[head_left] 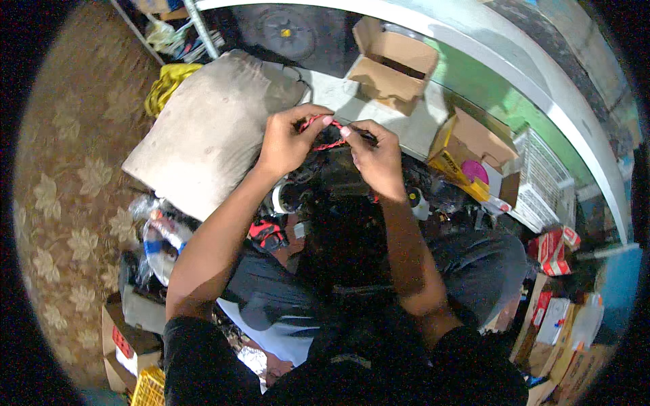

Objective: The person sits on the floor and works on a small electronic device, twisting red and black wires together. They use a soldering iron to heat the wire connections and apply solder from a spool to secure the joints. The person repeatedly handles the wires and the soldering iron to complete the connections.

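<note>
A loop of twisted red wire [330, 145] is stretched between my two hands, well above my crossed legs. My left hand [286, 141] pinches it between thumb and fingers. On the other side my right hand [378, 154] grips the wire too, its thumb close to the left thumb. Something dark shows by the right fingers, too small to make out. Below the hands lies a dark black mass [338, 177] whose kind I cannot tell, with a white round part [279, 199] at its left.
A grey-beige cushion [203, 128] lies to the left. Ahead stands an open cardboard box [389, 78]; a yellow carton [457, 166] and a white wire basket [542, 176] are at right. A red-and-black item [269, 233] sits by my left leg. Cartons [569, 352] crowd the lower right.
</note>
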{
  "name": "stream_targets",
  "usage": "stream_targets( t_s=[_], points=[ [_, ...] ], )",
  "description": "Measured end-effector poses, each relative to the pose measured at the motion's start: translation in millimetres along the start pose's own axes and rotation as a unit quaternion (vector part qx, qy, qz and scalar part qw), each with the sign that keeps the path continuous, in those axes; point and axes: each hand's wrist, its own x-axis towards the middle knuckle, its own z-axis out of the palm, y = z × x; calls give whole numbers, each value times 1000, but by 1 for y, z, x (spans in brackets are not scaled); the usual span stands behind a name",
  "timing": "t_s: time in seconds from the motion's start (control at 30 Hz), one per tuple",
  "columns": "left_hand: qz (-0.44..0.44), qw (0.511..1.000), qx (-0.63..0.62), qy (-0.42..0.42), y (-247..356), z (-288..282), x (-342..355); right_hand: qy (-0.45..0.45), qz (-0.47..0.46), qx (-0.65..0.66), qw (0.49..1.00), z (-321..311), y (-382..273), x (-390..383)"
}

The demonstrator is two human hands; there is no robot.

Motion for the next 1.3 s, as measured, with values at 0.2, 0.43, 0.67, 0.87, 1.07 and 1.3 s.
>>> stream_targets(
  t_s=[0.2, 0.43, 0.67, 0.87, 1.07, 1.3],
  points=[
    [-68, 995, -59, 35, 2, -17, -23, -40, 47, 204, 977, 29, -9, -7],
    [-207, 935, -178, 225, -20, 29, -79, -85, 31, 103, 991, 49, 32, -14],
    [-253, 873, -317, 272, -46, 72, -112, -139, 108, 114, 978, 35, 45, -34],
    [-260, 907, -282, 173, -46, 75, -105, -202, 256, 522, 788, 9, 73, -44],
    [-250, 928, -207, 184, -65, 78, -114, -138, 158, 185, 960, 29, 79, -57],
    [-280, 907, -203, 239, -85, 62, -122, -105, 69, 69, 990, 57, 84, -58]
  ],
)
